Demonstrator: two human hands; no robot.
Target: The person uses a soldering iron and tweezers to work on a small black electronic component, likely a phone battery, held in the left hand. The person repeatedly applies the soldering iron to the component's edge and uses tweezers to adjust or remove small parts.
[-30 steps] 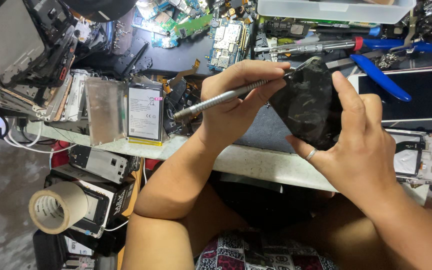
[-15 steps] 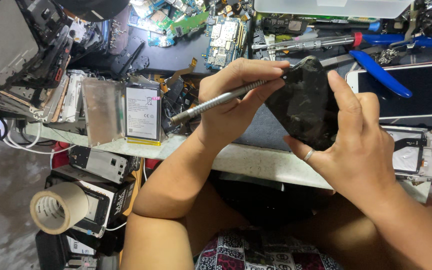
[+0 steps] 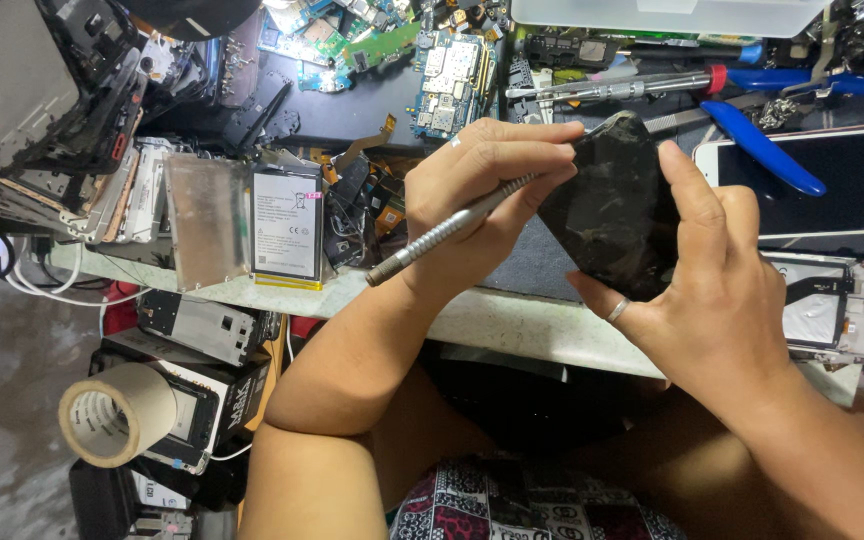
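My right hand (image 3: 707, 290) grips a black phone body (image 3: 612, 205), held tilted above the bench's front edge with the thumb along its right side. My left hand (image 3: 487, 190) pinches a slim grey metal tool (image 3: 442, 232) whose tip meets the phone's upper left edge; the handle points down-left. A ring shows on a right-hand finger.
A white flat battery (image 3: 287, 225) and a metal plate (image 3: 207, 220) lie to the left. Circuit boards (image 3: 452, 70), blue-handled pliers (image 3: 762, 145), a white-framed phone (image 3: 832, 185) and opened phone frames (image 3: 852, 310) crowd the bench. A tape roll (image 3: 112, 415) sits below left.
Both hands with the phone and tool stay almost as before; the view has shifted slightly and the phone sits a touch higher in the frame.
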